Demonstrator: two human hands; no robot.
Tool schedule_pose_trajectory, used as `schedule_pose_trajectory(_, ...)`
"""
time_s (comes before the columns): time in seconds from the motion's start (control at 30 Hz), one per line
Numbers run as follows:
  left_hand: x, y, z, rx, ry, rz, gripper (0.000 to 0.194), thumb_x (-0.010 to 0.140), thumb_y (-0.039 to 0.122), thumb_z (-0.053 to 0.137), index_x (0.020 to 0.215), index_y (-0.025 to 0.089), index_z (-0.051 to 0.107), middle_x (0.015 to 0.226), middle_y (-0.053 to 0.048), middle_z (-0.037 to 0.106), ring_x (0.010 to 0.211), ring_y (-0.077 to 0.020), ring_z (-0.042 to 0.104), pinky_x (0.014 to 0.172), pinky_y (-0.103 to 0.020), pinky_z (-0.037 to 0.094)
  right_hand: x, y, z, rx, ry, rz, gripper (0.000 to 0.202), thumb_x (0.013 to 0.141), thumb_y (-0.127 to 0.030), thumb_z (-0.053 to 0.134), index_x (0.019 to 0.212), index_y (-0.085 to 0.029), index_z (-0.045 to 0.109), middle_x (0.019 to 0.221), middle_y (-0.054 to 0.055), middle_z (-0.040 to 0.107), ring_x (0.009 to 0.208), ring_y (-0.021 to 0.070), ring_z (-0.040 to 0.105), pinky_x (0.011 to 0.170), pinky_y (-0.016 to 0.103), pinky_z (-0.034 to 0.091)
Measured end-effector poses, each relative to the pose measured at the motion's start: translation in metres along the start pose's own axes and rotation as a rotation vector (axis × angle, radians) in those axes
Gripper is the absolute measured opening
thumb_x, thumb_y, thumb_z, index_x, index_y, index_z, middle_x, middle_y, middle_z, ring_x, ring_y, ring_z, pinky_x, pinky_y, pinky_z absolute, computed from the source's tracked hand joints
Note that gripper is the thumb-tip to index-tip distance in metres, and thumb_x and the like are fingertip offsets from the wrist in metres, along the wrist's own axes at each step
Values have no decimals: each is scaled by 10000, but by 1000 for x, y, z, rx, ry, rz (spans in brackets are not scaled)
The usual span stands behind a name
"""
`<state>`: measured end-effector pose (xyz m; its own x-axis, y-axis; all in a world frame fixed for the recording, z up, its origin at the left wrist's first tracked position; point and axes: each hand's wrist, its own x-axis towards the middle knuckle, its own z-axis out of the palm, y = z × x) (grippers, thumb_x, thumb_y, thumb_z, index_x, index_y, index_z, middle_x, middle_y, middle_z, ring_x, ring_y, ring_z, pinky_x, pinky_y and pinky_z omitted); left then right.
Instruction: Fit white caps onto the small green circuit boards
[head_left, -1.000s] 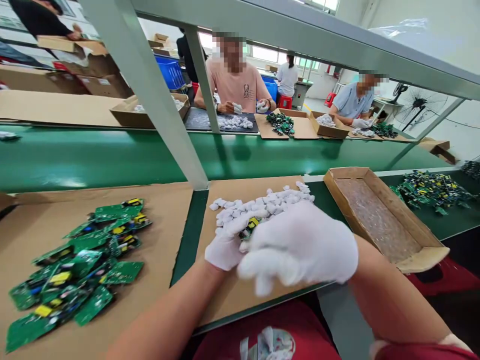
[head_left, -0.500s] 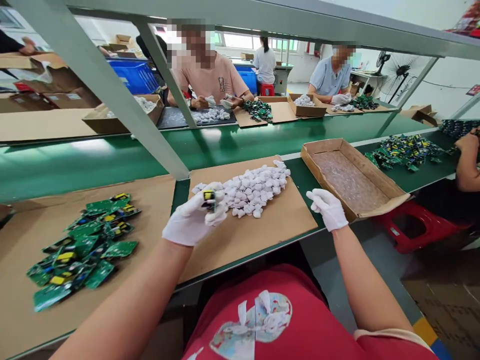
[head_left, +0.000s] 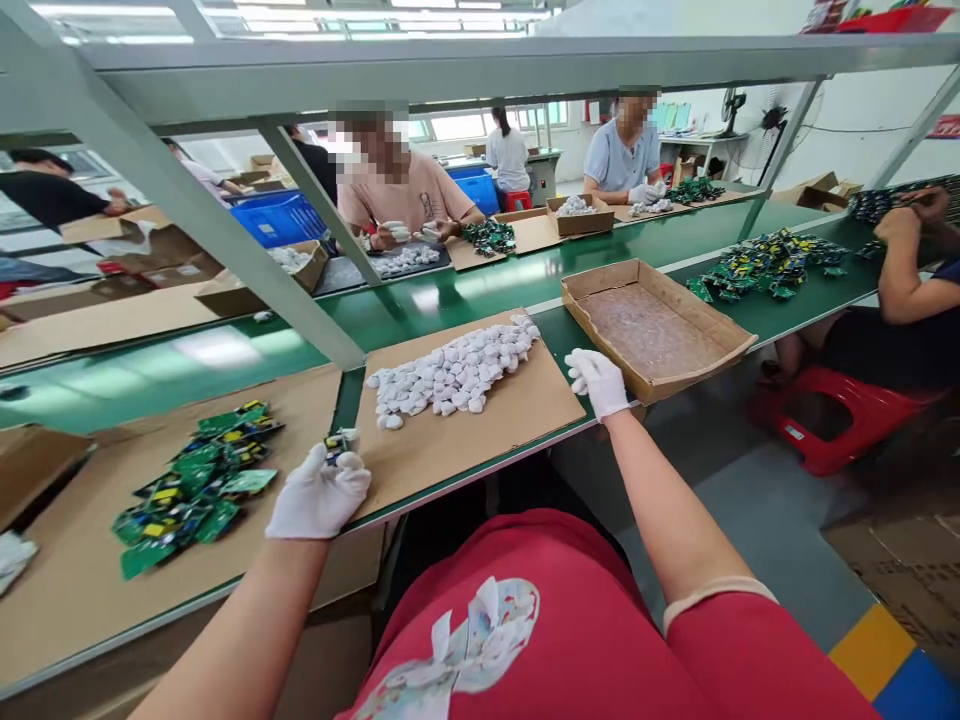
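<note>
My left hand (head_left: 319,492), in a white glove, holds a small circuit board (head_left: 340,446) between its fingers, over the gap at the near left of the middle cardboard sheet (head_left: 450,442). On that sheet lies a pile of small white pieces (head_left: 457,370). My right hand (head_left: 596,382), also gloved, has its fingers drawn together beside the near left side of the cardboard tray (head_left: 660,385); whatever it holds, if anything, is too small to name. Green circuit boards with yellow parts (head_left: 199,480) are heaped on the left cardboard sheet (head_left: 300,410).
A slanted metal post (head_left: 225,220) rises between the two sheets. More boards (head_left: 772,262) lie at the right, near another person's arm (head_left: 900,250). A green belt (head_left: 420,300) runs behind, with people working across it. A carton (head_left: 37,465) stands at far left.
The camera view has shifted. My left hand with the board has moved left and nearer, away from the white pile. My right hand remains beside the tray.
</note>
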<state>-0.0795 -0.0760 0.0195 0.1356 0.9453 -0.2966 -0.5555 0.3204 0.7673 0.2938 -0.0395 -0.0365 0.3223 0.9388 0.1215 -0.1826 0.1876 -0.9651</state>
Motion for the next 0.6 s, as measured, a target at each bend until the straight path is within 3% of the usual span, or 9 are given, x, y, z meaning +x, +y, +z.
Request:
schedule_pose_trajectory(0.13,-4,-1,5,16,-2,22,456,947,293,162,978,343,615,637,54,657,485,-56,531,454,-134,435,-1,-2,3,-17,-45,-17,177,872,-271,576,983,-134,593,859,15,637,582,75,570,524,212,487)
schedule_pose_trajectory(0.3,-8,0,9,7,-16,-41,559,943,259,48,1042,375,586,627,67,678,536,-60,596,529,-151,498,-2,-3,0,4,-44,-9,183,893,-241,548,1047,-143,564,946,29,616,683,100,597,594,244,519)
schedule_pose_trajectory(0.43,-7,0,6,-105,-8,-43,591,936,274,3,1078,380,567,703,71,706,573,-65,635,522,-165,515,-2,-1,-5,1,-68,37,211,914,-311,512,1002,-130,574,765,-13,601,502,55,528,452,181,456)
schedule_pose_trajectory(0.6,4,0,-6,-105,-47,-34,404,941,292,213,1062,411,580,800,98,716,589,-72,644,537,-169,522,-3,1,-13,-32,-78,77,382,940,-436,410,856,-114,599,531,-71,498,331,21,376,321,145,315)
